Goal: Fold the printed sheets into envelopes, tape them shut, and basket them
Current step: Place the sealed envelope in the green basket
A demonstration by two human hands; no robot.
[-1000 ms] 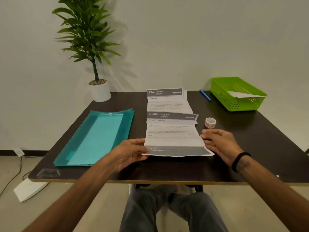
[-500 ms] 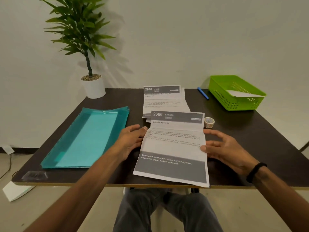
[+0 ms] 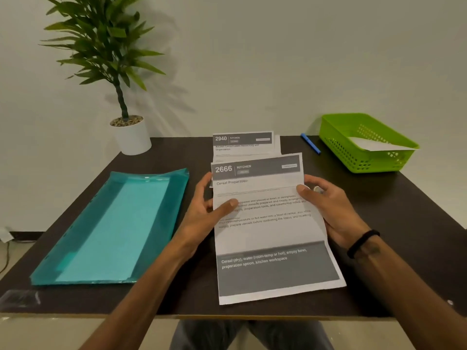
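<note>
Sheet 2666 pinched at both side edges – left hand, right hand – lifted over the near desk. Long axis runs away from the person, header at the far end. Risk: uneven pull skews the sheet, so the fold lands crooked

white printed sheet with grey bands, teal folder, lime-green perforated basket, blue pen, dark brown bench, black wristband.
</note>
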